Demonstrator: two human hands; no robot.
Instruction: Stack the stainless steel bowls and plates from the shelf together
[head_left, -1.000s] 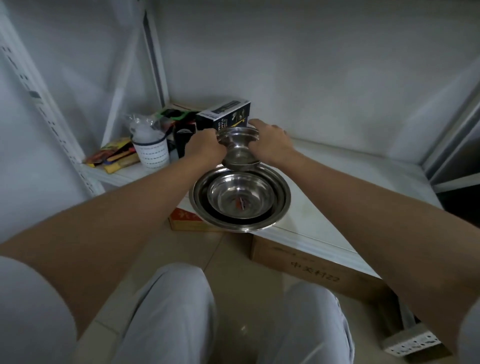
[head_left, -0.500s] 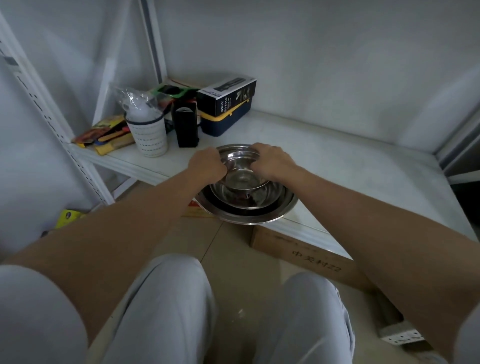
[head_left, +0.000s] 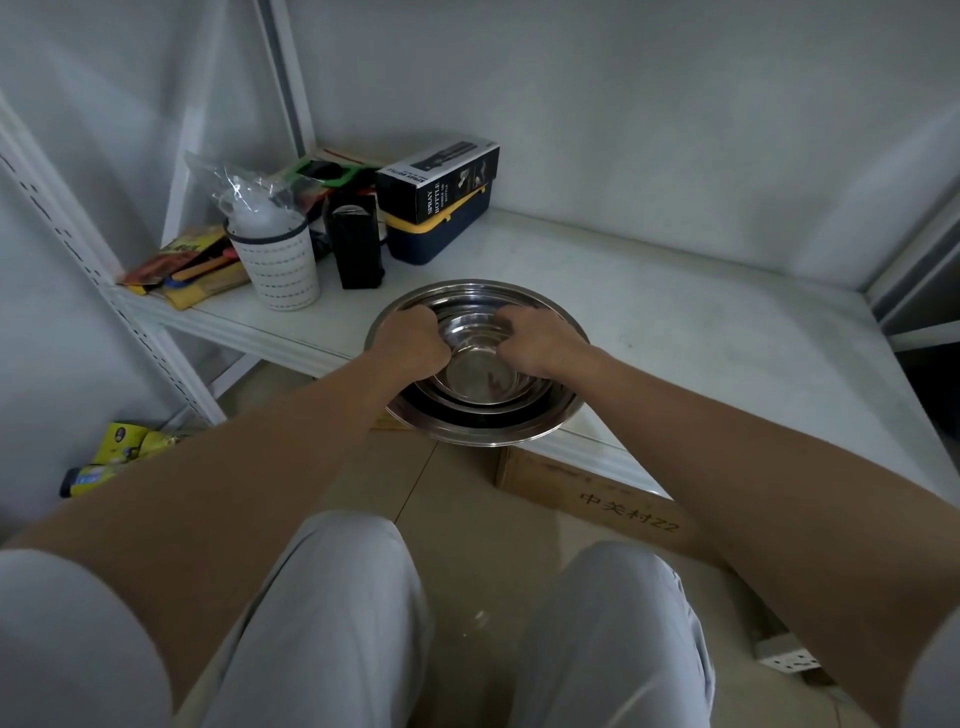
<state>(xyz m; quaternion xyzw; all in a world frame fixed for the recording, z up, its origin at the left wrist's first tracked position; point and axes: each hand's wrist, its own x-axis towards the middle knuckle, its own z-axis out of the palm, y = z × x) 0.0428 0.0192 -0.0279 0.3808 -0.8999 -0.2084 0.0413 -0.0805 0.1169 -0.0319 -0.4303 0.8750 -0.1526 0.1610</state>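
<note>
From the head camera I saw the nest of round, mirror-bright steel bowls (head_left: 480, 410) sitting at the front edge of the smooth white shelf (head_left: 701, 322), its near rim overhanging. My left hand (head_left: 413, 343) and right hand (head_left: 537, 340) were curled inside it, fingers clamped on opposite sides of the smallest bowl (head_left: 480, 371). Behind stood a perforated white cup (head_left: 280, 270) and a glossy black box (head_left: 436, 174).

The nested round stainless steel bowls (head_left: 478, 382) look polished and mirror-glossy; the white shelf (head_left: 675, 312) looks smooth and matt.
</note>
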